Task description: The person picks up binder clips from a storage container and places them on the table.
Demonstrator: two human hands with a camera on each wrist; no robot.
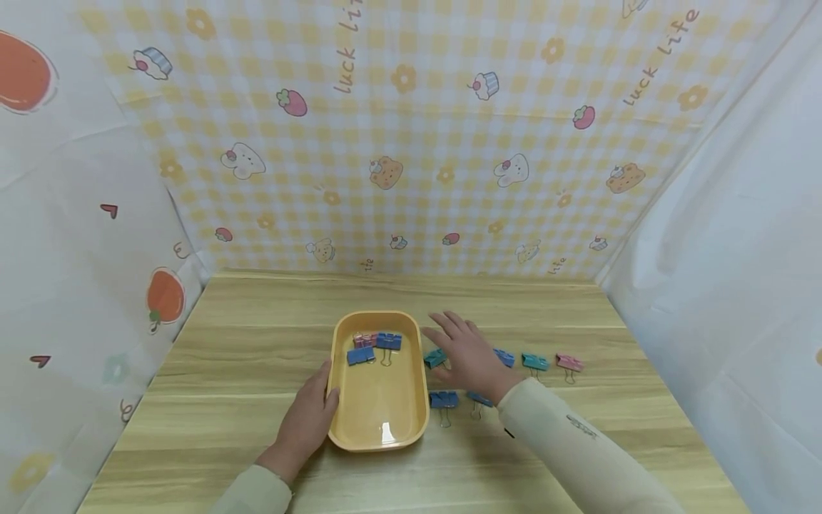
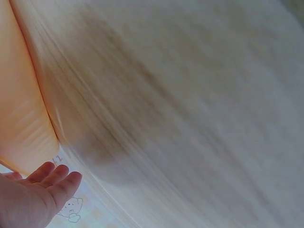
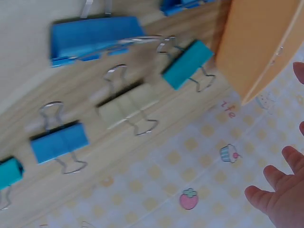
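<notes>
My left hand (image 1: 307, 417) holds the left rim of a yellow plastic tray (image 1: 379, 446), thumb at the rim and fingers along the outer wall. Inside the tray lie a pink binder clip (image 1: 363, 340) and two blue binder clips (image 1: 388, 342). Above the table, just beyond the tray's right rim, my right hand (image 1: 472, 360) has spread fingers and holds nothing. Beneath it, a teal binder clip (image 3: 187, 64) lies close to the tray wall. A whitish binder clip (image 3: 127, 104) shows in the right wrist view, hidden by my right hand in the head view.
Farther right on the wooden table (image 1: 257, 314) lie a blue clip (image 1: 504, 357), a teal clip (image 1: 534, 362) and a pink clip (image 1: 569, 363). Nearer me are two more blue clips (image 1: 444, 400). A patterned cloth (image 1: 417, 143) hangs behind the table.
</notes>
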